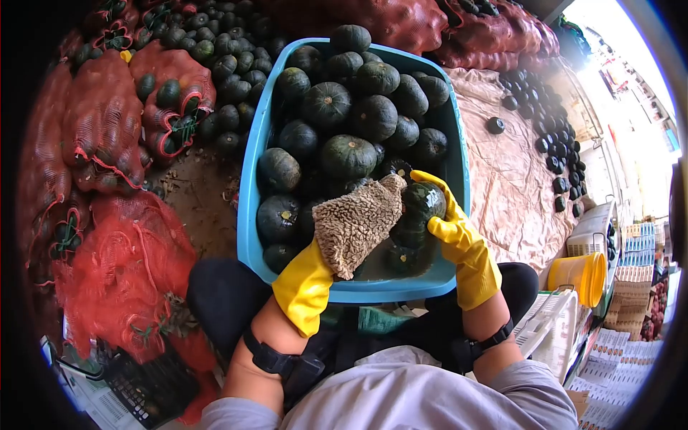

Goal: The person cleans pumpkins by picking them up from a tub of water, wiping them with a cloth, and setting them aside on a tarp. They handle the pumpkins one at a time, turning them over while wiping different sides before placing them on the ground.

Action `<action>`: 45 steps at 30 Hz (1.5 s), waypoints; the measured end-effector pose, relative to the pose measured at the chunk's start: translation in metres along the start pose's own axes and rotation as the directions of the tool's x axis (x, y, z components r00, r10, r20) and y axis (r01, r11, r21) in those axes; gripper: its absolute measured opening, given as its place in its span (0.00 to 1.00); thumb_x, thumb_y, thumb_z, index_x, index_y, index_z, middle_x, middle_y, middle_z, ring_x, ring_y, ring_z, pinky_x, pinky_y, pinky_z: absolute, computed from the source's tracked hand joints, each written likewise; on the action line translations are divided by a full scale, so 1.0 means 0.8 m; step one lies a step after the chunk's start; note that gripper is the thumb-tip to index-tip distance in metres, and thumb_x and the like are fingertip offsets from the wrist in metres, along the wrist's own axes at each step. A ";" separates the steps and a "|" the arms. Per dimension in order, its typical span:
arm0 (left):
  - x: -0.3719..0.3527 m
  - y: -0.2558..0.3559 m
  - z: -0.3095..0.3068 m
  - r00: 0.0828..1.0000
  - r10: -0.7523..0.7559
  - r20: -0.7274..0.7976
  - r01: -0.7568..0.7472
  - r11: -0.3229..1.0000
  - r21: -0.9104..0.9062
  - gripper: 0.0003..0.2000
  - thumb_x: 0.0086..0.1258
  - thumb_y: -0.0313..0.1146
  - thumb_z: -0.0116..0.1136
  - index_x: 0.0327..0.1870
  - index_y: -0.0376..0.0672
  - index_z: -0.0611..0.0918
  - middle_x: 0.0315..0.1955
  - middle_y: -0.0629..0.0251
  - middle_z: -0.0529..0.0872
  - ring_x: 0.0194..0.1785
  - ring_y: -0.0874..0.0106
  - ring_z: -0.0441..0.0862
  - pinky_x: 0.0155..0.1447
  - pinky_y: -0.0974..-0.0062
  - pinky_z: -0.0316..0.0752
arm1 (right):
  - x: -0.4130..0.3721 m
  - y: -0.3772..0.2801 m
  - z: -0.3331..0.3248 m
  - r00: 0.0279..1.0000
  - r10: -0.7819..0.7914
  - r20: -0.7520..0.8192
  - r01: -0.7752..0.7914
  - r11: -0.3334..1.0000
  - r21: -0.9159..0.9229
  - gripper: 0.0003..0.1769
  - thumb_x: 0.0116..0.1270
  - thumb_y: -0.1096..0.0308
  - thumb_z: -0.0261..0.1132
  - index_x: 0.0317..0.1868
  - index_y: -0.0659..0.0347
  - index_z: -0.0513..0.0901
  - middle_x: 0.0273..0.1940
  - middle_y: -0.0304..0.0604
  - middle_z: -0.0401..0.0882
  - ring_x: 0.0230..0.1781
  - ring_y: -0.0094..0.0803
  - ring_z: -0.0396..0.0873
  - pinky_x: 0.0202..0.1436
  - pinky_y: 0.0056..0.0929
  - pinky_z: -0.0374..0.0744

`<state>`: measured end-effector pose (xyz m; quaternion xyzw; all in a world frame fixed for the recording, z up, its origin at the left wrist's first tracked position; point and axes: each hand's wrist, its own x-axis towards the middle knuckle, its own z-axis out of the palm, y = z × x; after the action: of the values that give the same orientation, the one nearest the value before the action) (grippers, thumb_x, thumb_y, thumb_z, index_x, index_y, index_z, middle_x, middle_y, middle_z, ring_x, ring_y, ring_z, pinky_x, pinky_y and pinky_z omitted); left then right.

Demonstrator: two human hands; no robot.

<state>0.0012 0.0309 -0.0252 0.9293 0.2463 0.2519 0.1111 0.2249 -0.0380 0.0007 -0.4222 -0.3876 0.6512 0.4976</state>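
Note:
A yellow rubber glove covers my left hand (304, 283), which holds a brown fleecy cloth (360, 223). The cloth hides its fingers, and its far end reaches against a wet, dark green squash (423, 201). My right hand (459, 240), also in a yellow glove, is closed around the right side of that squash, with fingers behind it and thumb in front. Both hands are over the near part of a blue plastic tub (246, 208). Dark green squashes (348, 156) are heaped in the tub, and murky water (373, 266) shows at its near end.
Red mesh sacks (104, 107) of squashes stand at the left, beside a loose pile (233, 72). A crumpled red net (129, 272) lies nearer me. On the right, squashes (559, 154) rest on a tan sheet (502, 186). A yellow bucket (577, 279) and white crates (548, 326) are close by.

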 end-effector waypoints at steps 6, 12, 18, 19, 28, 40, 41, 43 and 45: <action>0.004 -0.011 0.013 0.993 0.119 0.018 -0.120 0.983 0.140 0.18 0.73 0.27 0.57 0.62 0.34 0.84 0.60 0.45 0.86 0.62 0.53 0.86 0.72 0.58 0.79 | -0.001 0.002 -0.001 0.997 0.061 -0.043 -0.067 0.987 -0.145 0.51 0.57 0.60 0.86 0.79 0.58 0.72 0.68 0.43 0.80 0.67 0.33 0.80 0.76 0.36 0.75; 0.003 0.003 0.018 0.990 -0.102 0.100 0.112 0.989 -0.097 0.33 0.63 0.25 0.69 0.73 0.35 0.76 0.61 0.43 0.84 0.67 0.49 0.83 0.74 0.57 0.76 | -0.005 0.002 -0.004 0.995 0.096 -0.038 -0.101 0.983 -0.152 0.52 0.56 0.58 0.87 0.79 0.59 0.72 0.65 0.41 0.80 0.66 0.31 0.80 0.74 0.35 0.76; -0.008 0.006 0.035 0.992 -0.124 -0.001 0.124 0.992 -0.026 0.28 0.64 0.29 0.68 0.69 0.40 0.80 0.59 0.47 0.85 0.64 0.49 0.83 0.71 0.54 0.78 | -0.006 0.016 -0.005 0.995 0.090 0.030 -0.090 0.996 -0.023 0.50 0.59 0.62 0.85 0.80 0.59 0.71 0.64 0.43 0.82 0.63 0.33 0.82 0.74 0.38 0.77; -0.013 0.008 0.037 0.983 -0.182 0.003 0.182 0.981 -0.073 0.27 0.64 0.30 0.68 0.67 0.42 0.81 0.58 0.48 0.85 0.63 0.49 0.83 0.70 0.54 0.79 | -0.006 0.026 -0.004 0.993 0.083 0.078 -0.089 0.993 0.082 0.51 0.59 0.61 0.85 0.80 0.60 0.70 0.64 0.43 0.82 0.64 0.34 0.82 0.74 0.38 0.77; -0.003 0.015 0.018 0.969 -0.243 -0.034 0.231 0.950 -0.211 0.23 0.65 0.35 0.69 0.63 0.50 0.83 0.57 0.54 0.86 0.62 0.51 0.84 0.66 0.52 0.81 | -0.002 0.033 -0.016 0.987 0.054 0.152 -0.095 0.956 0.278 0.55 0.61 0.58 0.84 0.83 0.62 0.64 0.66 0.50 0.82 0.65 0.41 0.84 0.74 0.43 0.80; 0.000 0.013 0.010 0.994 -0.089 -0.059 0.090 0.996 0.014 0.26 0.69 0.31 0.65 0.70 0.41 0.77 0.50 0.50 0.86 0.54 0.56 0.88 0.53 0.60 0.87 | 0.002 0.023 -0.024 0.997 0.028 0.066 -0.031 0.999 0.040 0.53 0.61 0.56 0.84 0.83 0.60 0.66 0.66 0.44 0.80 0.67 0.35 0.80 0.75 0.39 0.76; 0.002 0.013 0.010 0.996 -0.072 -0.051 0.075 0.995 0.061 0.25 0.71 0.30 0.63 0.69 0.41 0.77 0.48 0.51 0.86 0.52 0.57 0.89 0.51 0.61 0.87 | 0.002 0.020 -0.024 0.998 0.032 0.061 -0.031 0.999 -0.008 0.53 0.61 0.56 0.84 0.82 0.60 0.67 0.67 0.44 0.80 0.67 0.34 0.80 0.75 0.38 0.76; 0.005 0.015 0.007 0.999 -0.035 -0.001 0.035 0.983 0.180 0.21 0.73 0.30 0.61 0.66 0.41 0.79 0.46 0.52 0.86 0.50 0.58 0.89 0.49 0.62 0.88 | 0.000 0.019 -0.025 0.998 0.037 0.044 -0.033 0.995 -0.092 0.52 0.60 0.56 0.84 0.81 0.59 0.69 0.68 0.43 0.79 0.67 0.33 0.79 0.76 0.37 0.75; 0.008 0.017 0.001 0.997 -0.004 0.083 -0.023 0.946 0.322 0.17 0.75 0.30 0.58 0.63 0.41 0.80 0.43 0.53 0.86 0.47 0.59 0.89 0.48 0.63 0.87 | -0.001 0.020 -0.025 0.999 0.039 0.025 -0.034 0.986 -0.165 0.51 0.59 0.57 0.85 0.80 0.59 0.71 0.69 0.42 0.78 0.67 0.33 0.79 0.76 0.36 0.75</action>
<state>0.0120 0.0225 -0.0186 0.9457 0.2748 0.1703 -0.0336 0.2388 -0.0406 -0.0212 -0.4594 -0.4392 0.6319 0.4435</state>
